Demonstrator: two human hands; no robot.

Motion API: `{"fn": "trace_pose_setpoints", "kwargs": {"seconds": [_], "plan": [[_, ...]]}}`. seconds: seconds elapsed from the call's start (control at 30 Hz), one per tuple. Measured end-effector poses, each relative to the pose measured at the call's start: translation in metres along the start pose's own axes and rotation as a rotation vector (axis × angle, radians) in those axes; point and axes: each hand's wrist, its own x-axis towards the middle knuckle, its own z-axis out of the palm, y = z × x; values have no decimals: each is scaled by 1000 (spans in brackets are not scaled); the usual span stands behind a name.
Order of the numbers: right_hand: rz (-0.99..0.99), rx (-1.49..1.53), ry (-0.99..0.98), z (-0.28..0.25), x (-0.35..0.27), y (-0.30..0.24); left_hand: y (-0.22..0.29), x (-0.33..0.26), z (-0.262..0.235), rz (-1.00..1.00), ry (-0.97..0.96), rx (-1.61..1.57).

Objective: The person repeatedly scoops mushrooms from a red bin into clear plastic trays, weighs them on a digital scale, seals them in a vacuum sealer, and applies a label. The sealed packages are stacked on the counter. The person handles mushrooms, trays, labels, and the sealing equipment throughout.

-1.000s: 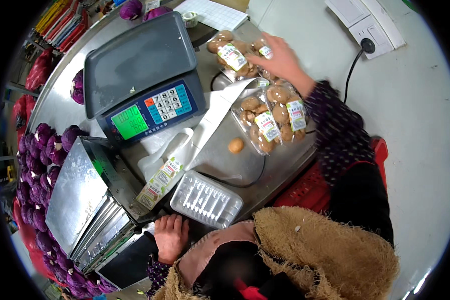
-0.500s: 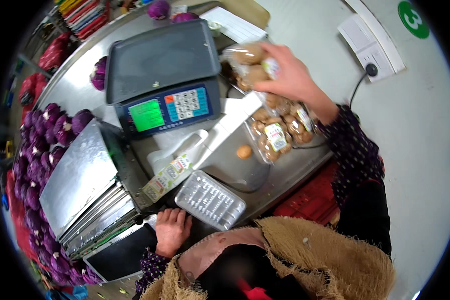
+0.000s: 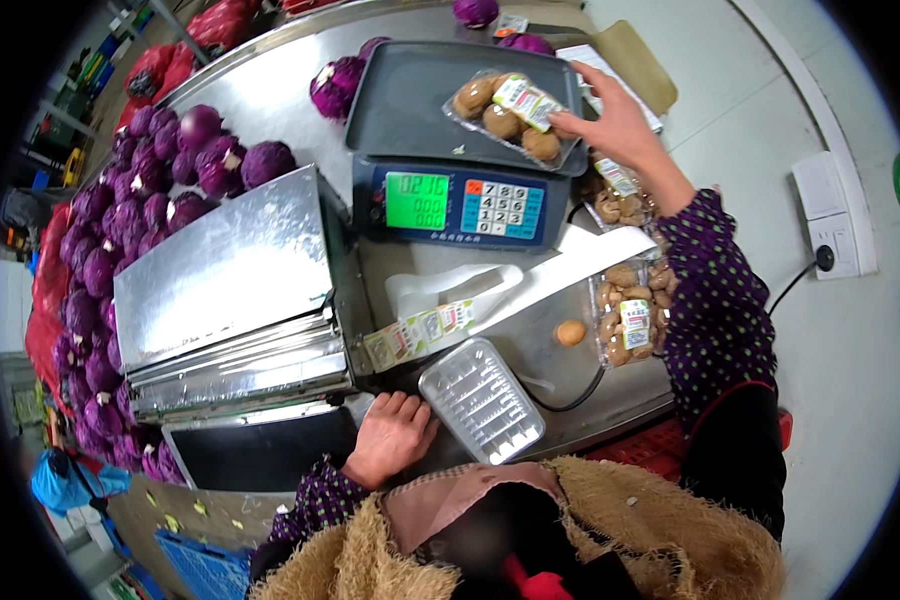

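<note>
My right hand (image 3: pixel 615 125) reaches forward and grips the near edge of a wrapped tray of brown mushrooms (image 3: pixel 510 115) that lies on the grey pan of an electronic scale (image 3: pixel 410 100); the scale's green display is lit. My left hand (image 3: pixel 390 440) rests flat on the metal counter edge, fingers spread, beside an empty clear plastic tray (image 3: pixel 480 400). More wrapped mushroom trays (image 3: pixel 625 320) sit under my right forearm, and one loose mushroom (image 3: pixel 570 332) lies on the counter.
A steel wrapping machine (image 3: pixel 230 290) stands to the left, with a strip of labels (image 3: pixel 420 330) beside it. Several purple cabbages (image 3: pixel 150 190) are piled at the left and back. A wall socket (image 3: pixel 830 220) and cable are at right.
My right hand has carried the mushroom tray from the stack at the right across onto the scale pan. My left hand has stayed on the counter.
</note>
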Motion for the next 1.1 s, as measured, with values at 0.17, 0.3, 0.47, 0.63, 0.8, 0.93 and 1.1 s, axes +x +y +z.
{"fn": "trace_pose_setpoints", "kwargs": {"seconds": [0.17, 0.3, 0.47, 0.63, 0.8, 0.93, 1.1], "plan": [[-45, -21, 9, 27, 3, -8, 4, -6, 0, -33, 10, 12], [-46, 17, 33, 43, 14, -13, 3, -4, -1, -38, 29, 26], [-57, -182, 74, 54, 15, -6, -3, 6, -5, 3, -30, 32], [-98, -267, -26, 61, 10, -19, 9, -1, 1, -30, 27, 6], [310, -329, 212, -32, -57, 93, 5, 9, 0, -13, -6, 16], [636, -335, 56, -32, -110, 200, 7, 7, -3, -11, -28, 44], [510, -255, 156, -40, -168, 212, 9, 4, -7, 35, 1, -9]]}}
